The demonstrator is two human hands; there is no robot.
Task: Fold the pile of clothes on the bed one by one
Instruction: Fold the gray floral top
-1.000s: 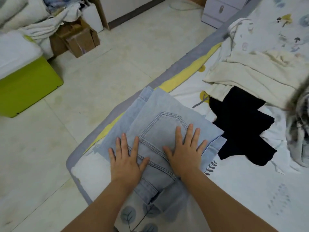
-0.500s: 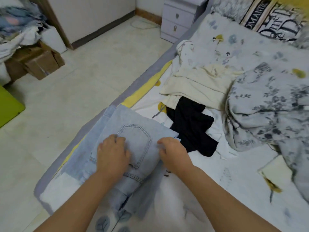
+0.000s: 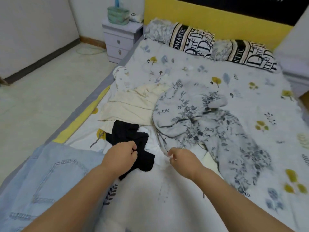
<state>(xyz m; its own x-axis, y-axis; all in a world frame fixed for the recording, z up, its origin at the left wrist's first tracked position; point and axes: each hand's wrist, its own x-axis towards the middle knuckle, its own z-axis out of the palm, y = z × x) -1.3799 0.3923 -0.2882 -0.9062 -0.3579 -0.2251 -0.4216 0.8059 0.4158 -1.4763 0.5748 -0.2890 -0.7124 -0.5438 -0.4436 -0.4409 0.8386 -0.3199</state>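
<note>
Folded light-blue jeans (image 3: 50,178) lie at the bed's near left corner. Beyond them is the pile: a black garment (image 3: 128,136), a white piece (image 3: 155,148) under it, a cream garment (image 3: 130,106) and a grey floral garment (image 3: 209,124). My left hand (image 3: 120,156) has curled fingers and pinches the near edge of the black garment. My right hand (image 3: 180,158) hovers with curled fingers at the seam between the white piece and the floral garment. Whether it holds cloth is unclear.
The bed sheet (image 3: 167,206) is white with a leaf print, edged in yellow and grey on the left. Two patterned pillows (image 3: 192,39) lean on a yellow headboard (image 3: 209,19). A lilac nightstand (image 3: 120,39) with a green bag stands by the tiled floor (image 3: 41,97).
Both hands have left the folded jeans and reached forward to the pile. The view has tilted up and right, bringing in the pillows and headboard.
</note>
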